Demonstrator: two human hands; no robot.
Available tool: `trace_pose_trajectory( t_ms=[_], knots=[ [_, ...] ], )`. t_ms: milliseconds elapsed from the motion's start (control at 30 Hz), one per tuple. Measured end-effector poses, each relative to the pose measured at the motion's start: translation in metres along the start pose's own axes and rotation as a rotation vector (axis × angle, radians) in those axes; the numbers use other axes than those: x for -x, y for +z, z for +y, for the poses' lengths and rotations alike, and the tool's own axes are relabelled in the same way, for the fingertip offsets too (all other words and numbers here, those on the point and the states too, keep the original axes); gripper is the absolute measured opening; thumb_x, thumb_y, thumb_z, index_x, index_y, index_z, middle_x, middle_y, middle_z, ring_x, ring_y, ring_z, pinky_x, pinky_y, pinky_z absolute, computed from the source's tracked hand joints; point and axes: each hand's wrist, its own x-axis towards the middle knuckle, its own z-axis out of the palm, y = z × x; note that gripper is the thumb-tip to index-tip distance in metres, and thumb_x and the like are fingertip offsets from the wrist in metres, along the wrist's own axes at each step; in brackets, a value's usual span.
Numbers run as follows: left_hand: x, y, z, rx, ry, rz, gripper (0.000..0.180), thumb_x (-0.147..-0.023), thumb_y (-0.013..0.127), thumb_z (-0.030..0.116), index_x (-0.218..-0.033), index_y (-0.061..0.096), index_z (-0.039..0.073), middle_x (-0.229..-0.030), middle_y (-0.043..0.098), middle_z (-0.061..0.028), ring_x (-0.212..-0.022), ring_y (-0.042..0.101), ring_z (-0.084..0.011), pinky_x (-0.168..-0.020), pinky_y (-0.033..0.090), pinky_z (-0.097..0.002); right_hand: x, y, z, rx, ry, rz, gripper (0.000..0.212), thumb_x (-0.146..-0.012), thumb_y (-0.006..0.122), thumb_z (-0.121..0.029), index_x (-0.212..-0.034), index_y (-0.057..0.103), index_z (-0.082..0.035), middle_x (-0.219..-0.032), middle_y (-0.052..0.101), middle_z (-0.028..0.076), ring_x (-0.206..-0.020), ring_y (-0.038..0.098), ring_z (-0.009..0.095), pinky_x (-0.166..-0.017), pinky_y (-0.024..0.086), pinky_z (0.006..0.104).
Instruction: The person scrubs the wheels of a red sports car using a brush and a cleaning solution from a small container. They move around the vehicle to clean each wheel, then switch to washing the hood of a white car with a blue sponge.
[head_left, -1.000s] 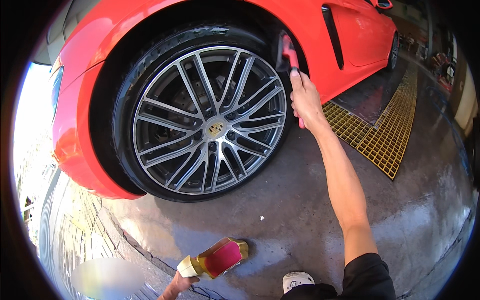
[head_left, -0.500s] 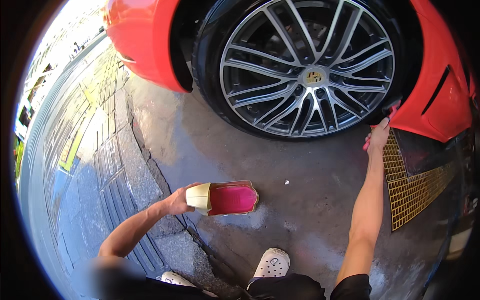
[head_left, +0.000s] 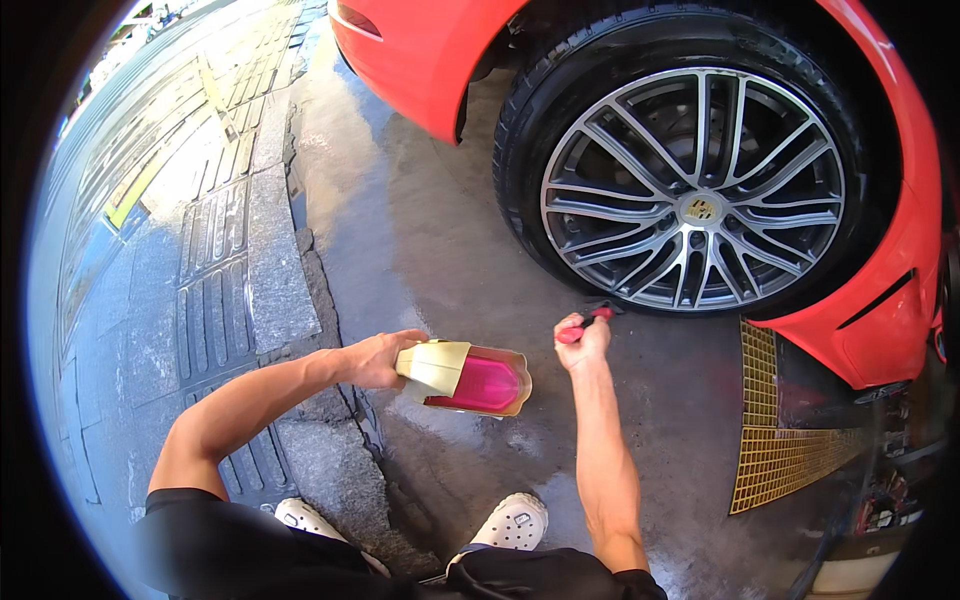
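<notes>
My left hand (head_left: 375,358) grips the cream-coloured neck of a clear bottle of pink liquid (head_left: 470,381), held on its side in front of me. My right hand (head_left: 583,340) is closed on the red handle of a small brush (head_left: 588,320), raised just right of the bottle and below the car wheel. The silver multi-spoke wheel (head_left: 695,190) with its black tyre belongs to a red car (head_left: 425,55) at the top right. The brush is apart from the tyre.
Wet concrete floor (head_left: 400,230) lies under the car. A stone kerb with ribbed paving (head_left: 235,270) runs on the left. A yellow drain grate (head_left: 780,440) sits at the lower right. My white clogs (head_left: 510,522) stand at the bottom.
My right hand has pulled the brush away from the wheel and back toward me. My left hand has brought the bottle up next to it. The view has swung left.
</notes>
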Motion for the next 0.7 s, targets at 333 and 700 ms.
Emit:
trace_pose_trajectory(
  t_ms=[333,700],
  knots=[
    [0.002,-0.004,0.001,0.014,0.024,0.012,0.080,-0.071,0.079,0.013,-0.143,0.046,0.000,-0.125,0.069,-0.0187,-0.117,0.067,-0.0314,-0.104,0.050,-0.0397,0.098,0.097,0.091,0.293,0.504,-0.476,0.054,-0.108,0.043,-0.052,-0.120,0.056,-0.001,-0.069,0.051,-0.001,-0.052,0.049,0.010,-0.048,0.044,0.0252],
    [0.003,0.003,-0.034,-0.052,0.123,0.119,0.067,-0.067,0.073,0.013,-0.131,0.057,-0.003,-0.118,0.069,-0.0219,-0.114,0.067,-0.0382,-0.098,0.053,-0.0422,0.242,0.226,0.052,0.914,-0.720,-0.663,0.047,-0.107,0.051,-0.045,-0.127,0.054,-0.002,-0.063,0.051,0.003,-0.036,0.048,0.014,-0.032,0.042,0.0318]
  ],
)
